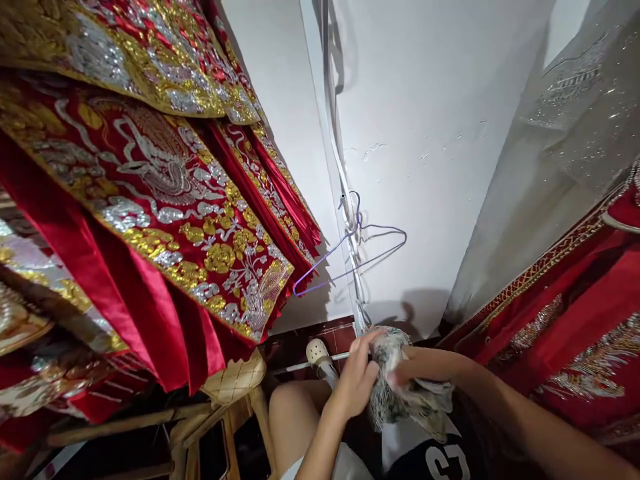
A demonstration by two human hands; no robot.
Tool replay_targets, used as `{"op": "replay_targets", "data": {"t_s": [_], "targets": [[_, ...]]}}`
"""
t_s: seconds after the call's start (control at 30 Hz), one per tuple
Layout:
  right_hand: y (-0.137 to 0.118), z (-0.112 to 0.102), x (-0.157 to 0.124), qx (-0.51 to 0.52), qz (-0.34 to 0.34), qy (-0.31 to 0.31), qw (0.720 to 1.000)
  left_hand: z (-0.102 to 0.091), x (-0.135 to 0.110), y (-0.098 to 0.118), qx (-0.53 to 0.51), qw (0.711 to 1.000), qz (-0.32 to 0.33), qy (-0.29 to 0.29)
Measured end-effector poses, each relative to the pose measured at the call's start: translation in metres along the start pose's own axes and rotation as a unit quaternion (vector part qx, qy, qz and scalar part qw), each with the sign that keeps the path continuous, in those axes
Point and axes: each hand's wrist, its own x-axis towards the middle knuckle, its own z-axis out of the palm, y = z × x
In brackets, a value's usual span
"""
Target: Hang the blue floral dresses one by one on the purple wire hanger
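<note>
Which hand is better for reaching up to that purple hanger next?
Probably the left hand: it looks nearer the purple hanger in the picture. The right hand, blurred, is farther over, at the grey bundle.

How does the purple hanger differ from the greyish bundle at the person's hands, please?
The purple hanger is a thin, open outline, while the greyish bundle looks bulky and rumpled. The hanger hangs in front of the white wall, whereas the bundle is lower, at the left hand and the blurred right hand. The hanger is one plain colour; the bundle is mottled.
</note>
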Motion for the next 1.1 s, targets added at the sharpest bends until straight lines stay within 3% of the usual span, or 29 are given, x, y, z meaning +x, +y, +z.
{"op": "replay_targets", "data": {"t_s": [0.1,0.17,0.2,0.27,0.33,0.43,0.5,0.53,0.67,0.8,0.97,1.1], "targets": [[-0.027,0.002,0.004,-0.112,0.028,-0.189,0.975,0.001,0.001,-0.011,-0.008,0.994,0.034,-0.099],[-0.045,0.0,0.004,-0.177,-0.012,-0.245,0.953,-0.002,-0.001,-0.015,0.012,0.988,0.048,-0.147],[-0.053,-0.003,0.004,-0.213,-0.032,-0.243,0.946,-0.007,-0.001,-0.017,0.034,0.984,0.052,-0.167],[-0.067,-0.018,0.004,-0.277,-0.071,-0.151,0.946,-0.027,-0.001,-0.02,0.105,0.977,0.048,-0.181],[-0.075,-0.04,0.005,-0.327,-0.11,0.017,0.938,-0.058,0.0,-0.021,0.199,0.967,0.01,-0.161],[-0.077,-0.079,0.014,-0.368,-0.125,0.27,0.881,-0.109,0.001,-0.013,0.344,0.925,-0.084,-0.138],[-0.07,-0.101,0.026,-0.361,-0.107,0.367,0.85,-0.136,0.001,-0.004,0.411,0.892,-0.143,-0.122],[-0.066,-0.109,0.034,-0.342,-0.103,0.385,0.851,-0.145,0.0,0.001,0.429,0.88,-0.171,-0.112],[-0.046,-0.124,0.074,-0.23,-0.144,0.32,0.908,-0.158,0.003,0.013,0.467,0.853,-0.225,-0.058],[-0.032,-0.133,0.099,-0.199,-0.19,0.279,0.92,-0.151,0.014,0.012,0.469,0.862,-0.19,0.007],[-0.018,-0.154,0.079,-0.189,-0.192,0.259,0.928,-0.135,0.027,0.016,0.35,0.909,-0.154,0.165],[-0.017,-0.152,0.058,-0.16,-0.188,0.24,0.939,-0.124,0.043,0.038,0.279,0.913,-0.123,0.272]]}}
